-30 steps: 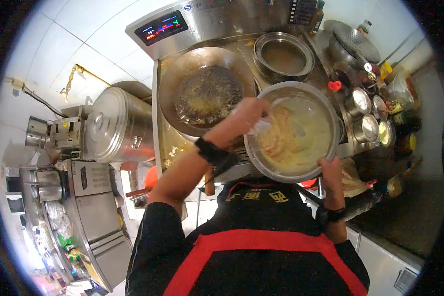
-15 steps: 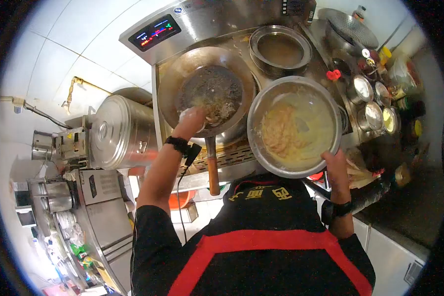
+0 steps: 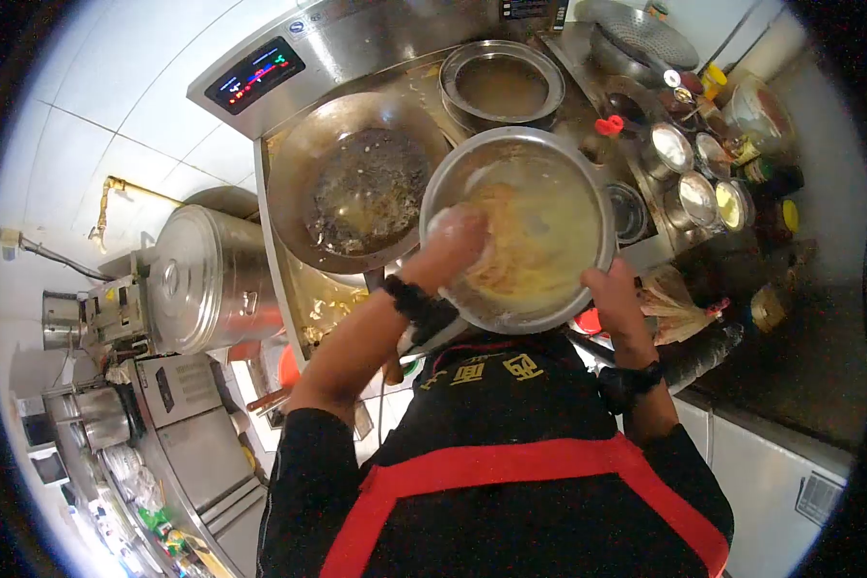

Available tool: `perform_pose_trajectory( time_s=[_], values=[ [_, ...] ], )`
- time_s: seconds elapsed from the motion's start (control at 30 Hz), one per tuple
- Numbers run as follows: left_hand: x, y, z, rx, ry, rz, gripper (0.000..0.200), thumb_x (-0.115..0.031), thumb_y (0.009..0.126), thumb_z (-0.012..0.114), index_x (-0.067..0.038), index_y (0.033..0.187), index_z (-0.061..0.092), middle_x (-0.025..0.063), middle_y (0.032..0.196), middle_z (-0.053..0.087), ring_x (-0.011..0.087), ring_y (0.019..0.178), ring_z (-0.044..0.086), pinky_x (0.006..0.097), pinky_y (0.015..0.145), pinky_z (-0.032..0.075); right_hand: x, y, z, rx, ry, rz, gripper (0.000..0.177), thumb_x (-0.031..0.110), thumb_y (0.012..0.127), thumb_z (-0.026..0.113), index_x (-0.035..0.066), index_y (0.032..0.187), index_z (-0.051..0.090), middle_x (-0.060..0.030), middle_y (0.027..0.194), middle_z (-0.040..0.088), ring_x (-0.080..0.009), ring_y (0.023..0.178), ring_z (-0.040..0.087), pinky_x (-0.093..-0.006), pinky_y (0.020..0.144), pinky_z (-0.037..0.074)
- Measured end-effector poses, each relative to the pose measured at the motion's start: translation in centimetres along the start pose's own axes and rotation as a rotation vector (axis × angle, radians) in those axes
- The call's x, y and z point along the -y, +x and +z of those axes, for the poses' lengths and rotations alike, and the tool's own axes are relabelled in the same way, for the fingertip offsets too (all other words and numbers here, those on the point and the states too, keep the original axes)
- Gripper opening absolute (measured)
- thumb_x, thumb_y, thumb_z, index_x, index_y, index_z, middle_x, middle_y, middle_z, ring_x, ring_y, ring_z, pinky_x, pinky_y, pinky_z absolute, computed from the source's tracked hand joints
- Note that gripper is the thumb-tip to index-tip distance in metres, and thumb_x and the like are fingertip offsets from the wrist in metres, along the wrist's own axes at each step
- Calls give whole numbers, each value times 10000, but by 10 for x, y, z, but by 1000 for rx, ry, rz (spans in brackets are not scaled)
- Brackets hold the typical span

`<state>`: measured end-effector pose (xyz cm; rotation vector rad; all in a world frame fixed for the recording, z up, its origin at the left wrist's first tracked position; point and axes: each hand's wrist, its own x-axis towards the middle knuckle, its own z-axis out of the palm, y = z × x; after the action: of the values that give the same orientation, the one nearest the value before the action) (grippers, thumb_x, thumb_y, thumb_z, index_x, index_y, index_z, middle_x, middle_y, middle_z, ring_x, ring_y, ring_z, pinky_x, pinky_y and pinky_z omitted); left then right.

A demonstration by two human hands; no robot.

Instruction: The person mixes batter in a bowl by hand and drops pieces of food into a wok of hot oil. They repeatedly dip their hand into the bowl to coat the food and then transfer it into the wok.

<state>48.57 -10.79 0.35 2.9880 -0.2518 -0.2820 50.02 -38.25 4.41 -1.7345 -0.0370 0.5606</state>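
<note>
A wide metal bowl (image 3: 602,226) with pale yellow batter and orange-brown pieces is tilted in front of my chest. My right hand (image 3: 615,297) grips its lower right rim, thumb over the edge. My left hand (image 3: 459,243) is over the bowl's left side, at the edge of the batter; its fingers look whitish and are smeared by motion. Left of the bowl, a wok (image 3: 294,173) on the stove holds dark oil with bits floating in it. The wok's handle is partly hidden behind my left forearm.
Behind the bowl stands a metal pot (image 3: 556,82) of brownish liquid. Small seasoning containers (image 3: 671,147) and a metal strainer (image 3: 636,39) are at the right. A large lidded steel pot (image 3: 231,279) is left of the stove, below a brass tap (image 3: 116,183).
My left hand has moved right, from over the wok to over the bowl. The camera view has shifted, and my right hand still holds the bowl's rim.
</note>
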Motion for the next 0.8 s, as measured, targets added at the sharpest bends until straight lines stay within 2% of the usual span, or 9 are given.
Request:
perform_pose_trajectory(
  time_s=[0.1,0.17,0.27,0.3,0.37,0.47,0.57,0.63,0.8],
  values=[
    [-14,21,41,-121,-314,-78,179,-182,779,639,-38,885,643,187,830,635,365,783,618,479,690,502,8,-4,3,-21,-8,4,351,133,731,558,-47,1030,595,-92,887,650,-184,757,603,-328,683,492],
    [-20,16,46,-474,-387,1,174,-170,777,639,-29,878,622,201,778,614,382,753,607,494,671,491,-2,-1,3,-28,-74,21,363,122,732,556,-42,1054,591,-98,900,656,-194,760,614,-328,686,497],
    [-18,15,64,-633,-101,151,203,-164,763,640,-23,900,593,202,748,586,406,732,581,502,626,463,-16,3,3,-77,-70,-27,351,117,731,558,-37,1044,597,-103,894,661,-203,761,620,-334,687,501],
    [-20,18,62,-637,-92,132,203,-164,763,640,-23,900,593,202,748,586,406,732,581,502,626,463,-19,3,0,-56,-77,-21,352,127,724,571,-40,1033,595,-116,890,661,-220,762,624,-342,687,501],
    [-26,26,57,-203,-482,-217,194,-139,737,631,-13,876,579,213,755,577,424,732,567,513,612,442,-24,4,-3,-44,-67,15,355,129,720,576,-43,1031,595,-118,885,659,-225,761,623,-347,688,500],
    [-18,28,69,-372,-532,-36,158,-95,712,615,6,831,590,238,773,594,438,745,579,527,649,452,-34,10,-9,-79,-156,51,356,136,711,584,-48,1016,598,-127,865,653,-239,747,619,-361,684,496],
    [-20,27,51,-302,-522,-115,97,-38,677,621,30,745,628,236,790,611,397,793,611,474,685,502,-26,10,-8,-113,-108,46,342,139,708,591,-43,998,596,-127,864,644,-236,760,612,-362,700,492],
    [-15,25,44,-314,-518,-120,126,-55,701,608,22,800,623,239,795,608,420,789,602,493,687,485,-12,7,-5,-113,-56,174,364,138,707,596,-34,1027,583,-129,902,640,-237,792,610,-358,726,488],
    [6,8,2,-313,-486,-82,149,-95,739,605,-18,862,638,223,800,609,425,784,599,495,695,476,-28,18,-16,-104,-119,88,355,67,738,540,-32,1078,551,-75,875,613,-170,723,612,-297,642,515]
  ],
)
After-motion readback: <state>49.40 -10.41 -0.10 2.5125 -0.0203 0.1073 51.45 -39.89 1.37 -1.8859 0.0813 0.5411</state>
